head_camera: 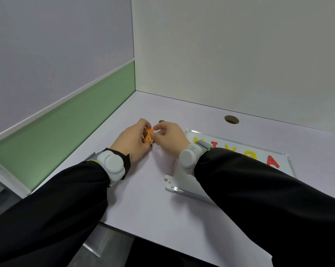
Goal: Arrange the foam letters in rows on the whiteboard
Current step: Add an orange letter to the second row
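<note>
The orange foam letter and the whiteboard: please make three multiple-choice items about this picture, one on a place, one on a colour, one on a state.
1. Where is the orange letter Z?
A. on the whiteboard
B. between both hands, left of the whiteboard
C. beside the round hole in the desk

2. What colour is the letter A on the whiteboard?
A. red
B. blue
C. green

3. What is the left hand doing?
A. lying flat and open
B. gripping the Z
C. pressing on the whiteboard

Answers:
1 B: both the left hand and the right hand meet at the Z, off the board.
2 A: the A is plainly red.
3 B: its fingers curl round the Z.
</note>
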### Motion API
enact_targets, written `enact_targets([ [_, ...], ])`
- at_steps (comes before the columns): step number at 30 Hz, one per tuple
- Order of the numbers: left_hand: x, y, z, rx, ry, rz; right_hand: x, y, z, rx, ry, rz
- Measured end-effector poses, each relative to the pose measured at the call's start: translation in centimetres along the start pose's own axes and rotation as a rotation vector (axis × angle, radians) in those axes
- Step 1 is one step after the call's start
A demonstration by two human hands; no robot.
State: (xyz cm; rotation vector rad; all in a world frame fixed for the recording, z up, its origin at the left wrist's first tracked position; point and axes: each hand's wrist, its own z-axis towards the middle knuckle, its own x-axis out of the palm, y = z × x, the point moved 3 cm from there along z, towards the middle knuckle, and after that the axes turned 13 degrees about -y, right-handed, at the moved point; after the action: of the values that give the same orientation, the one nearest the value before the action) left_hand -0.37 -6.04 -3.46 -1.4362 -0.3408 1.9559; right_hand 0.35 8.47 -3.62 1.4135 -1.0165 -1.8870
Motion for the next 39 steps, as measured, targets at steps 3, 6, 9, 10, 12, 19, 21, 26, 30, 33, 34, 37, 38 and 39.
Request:
enact_targets([
  [3,0.0,-0.5,-0.2,0.030,-0.006,-0.049,-0.5,-0.1,-0.1,0.001,-0.048,0.064],
  [6,0.1,-1.2,-0.3,0.053,-0.002,-0.093,-1.5,-0.1,0.0,-0.020,-0.102,0.103],
  [9,0.1,-2.3,-0.4,0.072,0.002,-0.129,-2.8,0.0,-0.1,-0.011,-0.119,0.158],
  [10,0.1,-2.7,-0.5,0.072,-0.001,-0.139,-3.3,0.0,-0.2,-0.011,-0.125,0.165],
  [12,0.2,-3.5,-0.6,0.055,-0.021,-0.164,-4.3,-0.1,-0.3,-0.010,-0.132,0.157],
  [19,1.0,-5.7,-1.2,0.049,-0.070,-0.210,-9.1,-1.1,-1.3,0.019,-0.161,0.158],
  [21,1.6,-6.9,-1.5,0.067,-0.055,-0.202,-10.7,-1.6,-1.8,0.035,-0.157,0.164],
  [26,3.0,-9.4,-2.2,0.113,-0.037,-0.146,-13.5,-3.1,-3.2,0.076,-0.172,0.143],
  [30,3.9,-11.4,-2.8,0.136,-0.009,-0.097,-15.5,-4.4,-3.9,0.095,-0.192,0.131],
  [33,4.9,-12.8,-3.4,0.170,-0.006,-0.088,-16.9,-5.3,-4.6,0.109,-0.208,0.137],
  [34,5.3,-13.2,-3.5,0.186,0.004,-0.088,-17.3,-5.6,-4.9,0.111,-0.210,0.134],
  [37,6.4,-14.0,-4.1,0.212,0.051,-0.063,-18.2,-6.5,-5.6,0.118,-0.203,0.089],
  [38,6.7,-14.3,-4.3,0.216,0.072,-0.047,-18.6,-6.9,-5.8,0.119,-0.206,0.071],
  [39,7.1,-14.7,-4.5,0.219,0.101,-0.035,-19.1,-7.2,-6.0,0.117,-0.215,0.058],
])
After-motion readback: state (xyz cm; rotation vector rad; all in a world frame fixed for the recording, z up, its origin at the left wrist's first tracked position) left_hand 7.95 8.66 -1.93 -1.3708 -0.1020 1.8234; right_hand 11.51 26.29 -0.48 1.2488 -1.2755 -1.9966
